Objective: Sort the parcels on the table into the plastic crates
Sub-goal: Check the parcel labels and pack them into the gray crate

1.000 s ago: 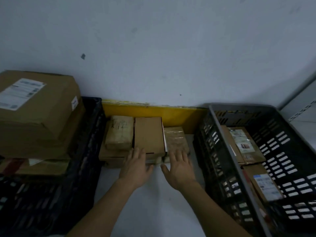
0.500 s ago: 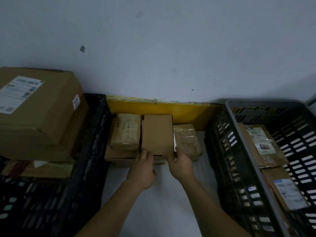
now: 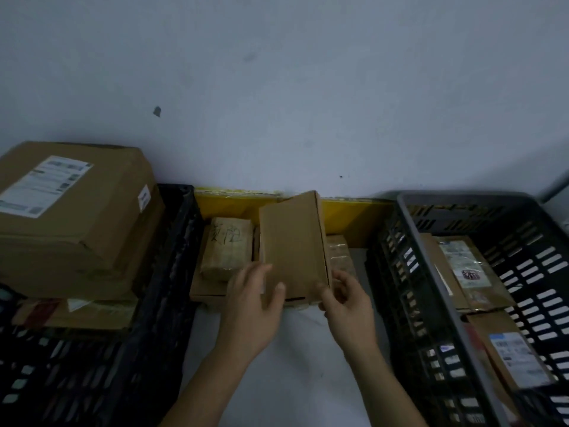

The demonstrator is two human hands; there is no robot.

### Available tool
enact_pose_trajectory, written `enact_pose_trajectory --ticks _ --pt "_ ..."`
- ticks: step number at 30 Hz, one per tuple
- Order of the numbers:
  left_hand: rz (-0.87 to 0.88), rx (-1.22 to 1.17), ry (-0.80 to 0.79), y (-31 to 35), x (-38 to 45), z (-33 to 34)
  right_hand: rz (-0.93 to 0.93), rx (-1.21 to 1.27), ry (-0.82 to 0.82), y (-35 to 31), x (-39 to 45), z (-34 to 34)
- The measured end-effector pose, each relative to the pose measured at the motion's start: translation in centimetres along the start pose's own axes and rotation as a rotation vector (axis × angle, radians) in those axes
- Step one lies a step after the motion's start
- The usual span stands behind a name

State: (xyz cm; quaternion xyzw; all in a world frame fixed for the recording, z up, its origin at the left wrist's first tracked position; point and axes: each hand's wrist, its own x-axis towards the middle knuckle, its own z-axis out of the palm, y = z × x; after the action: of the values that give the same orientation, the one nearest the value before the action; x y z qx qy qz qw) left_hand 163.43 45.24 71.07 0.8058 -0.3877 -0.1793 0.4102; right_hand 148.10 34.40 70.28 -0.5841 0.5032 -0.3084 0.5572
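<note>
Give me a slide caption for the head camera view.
Both hands lift a plain cardboard box between two crates.

1. You've got a plain brown cardboard box (image 3: 292, 245) up, with no print on its face.
2. To its left, a tan taped parcel (image 3: 228, 248) with dark handwritten marks.
3. A yellow board (image 3: 348, 214) runs along the far side.
4. The left crate (image 3: 172, 272) is black, and its big brown carton (image 3: 77, 217) wears a white label.
5. The right crate (image 3: 437, 272) is dark grey, slotted.
6. The wall (image 3: 308, 87) is pale grey, with dark specks.
</note>
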Motion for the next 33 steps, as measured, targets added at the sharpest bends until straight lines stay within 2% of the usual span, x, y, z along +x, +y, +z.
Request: enact_pose_trajectory --ticks 3,6,9,11,14,17,19,22,25,31,33 --pt "-0.099 -0.433 -0.206 5.3 -0.6 -1.5 -0.290 -0.224 0.011 -2.5 -4.2 0.5" --pt "-0.175 -0.633 -0.143 7.6 -1.5 -1.6 -0.575 -0.426 -0.013 -3.2 -7.0 1.4" --pt "-0.296 -0.806 -0.038 8.2 -2.1 -2.3 -0.683 -0.442 -0.035 -3.0 -7.8 1.5" --pt "-0.335 -0.873 -0.037 8.1 -2.5 -3.0 -0.720 -0.412 0.002 -2.7 -8.1 0.8" --pt "-0.384 -0.954 -0.032 7.5 -2.6 -3.9 -0.696 -0.346 0.086 -2.6 -8.1 -0.6" --pt "-0.438 -1.046 -0.022 7.4 -2.9 -4.3 -0.511 -0.291 0.189 -3.7 -8.0 -1.8" --pt "-0.446 -1.069 -0.031 7.4 -3.3 -4.3 -0.393 -0.201 0.119 -4.5 -8.0 -1.9" --pt "-0.454 -1.099 -0.027 7.2 -3.4 -4.1 -0.337 -0.012 -0.066 -5.5 -8.4 -1.6" --pt "-0.420 -1.104 -0.055 7.2 -3.6 -4.2 -0.279 0.103 -0.096 -5.9 -8.7 -1.5" --pt "-0.348 -0.885 -0.195 7.8 -3.7 -5.6 -0.187 0.332 -0.072 -6.4 -8.0 -1.6" --pt "-0.294 -0.743 -0.125 7.6 -3.2 -6.5 -0.181 0.316 -0.041 -6.5 -7.4 -2.3"
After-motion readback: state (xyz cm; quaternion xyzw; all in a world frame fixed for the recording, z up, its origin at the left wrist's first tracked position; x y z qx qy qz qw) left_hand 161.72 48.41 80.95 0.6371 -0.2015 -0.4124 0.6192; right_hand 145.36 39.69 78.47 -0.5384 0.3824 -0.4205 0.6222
